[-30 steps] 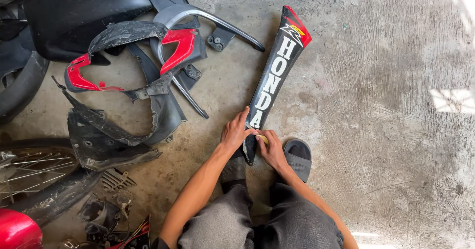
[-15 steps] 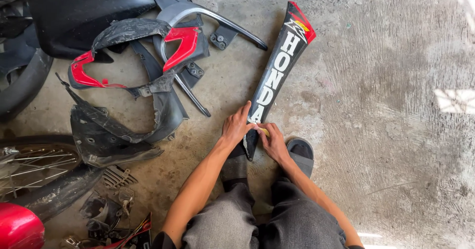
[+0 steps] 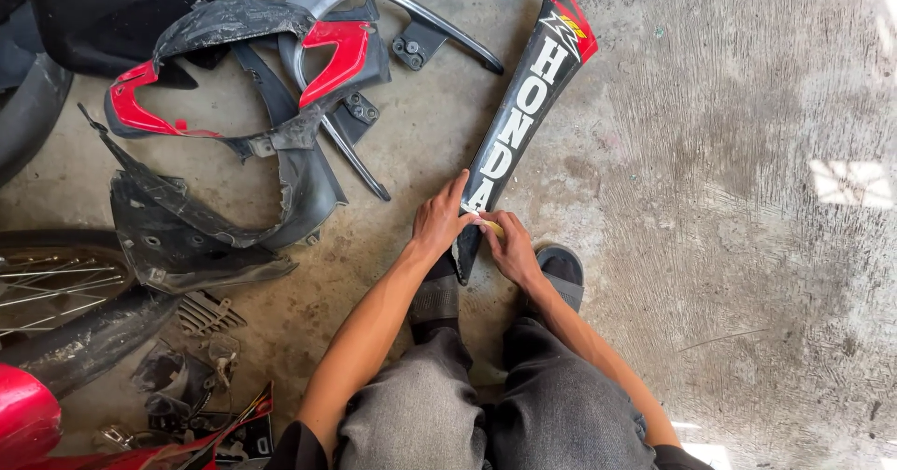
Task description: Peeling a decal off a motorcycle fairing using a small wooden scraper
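1. Rough grey concrete floor (image 3: 747, 246) fills the view, stained and scratched, with a patch of sunlight to the right of the long panel.
2. On it lies a long, narrow black plastic motorcycle side panel (image 3: 523, 124) with white lettering and a red and yellow tip; it runs diagonally, its tip pointing away from the person and its narrow near end between the two hands.
3. The left hand (image 3: 439, 222) rests on the left edge of the panel's near end, fingers stretched along it and the thumb pressed to its face.
4. The right hand (image 3: 509, 246) is closed on that same near end from the right, its fingertips pinched on a small pale bit at the panel's edge, just beside the left thumb.
5. Under the near end of the panel, two dark sandalled feet (image 3: 561, 269) stand on the floor, with grey trouser knees (image 3: 486, 405) below them.
6. Left of the panel lies a heap of black and red plastic fairing pieces (image 3: 243, 143), well apart from it.
7. Further left of the panel, a spoked wheel (image 3: 51, 283) shows at the frame's edge.
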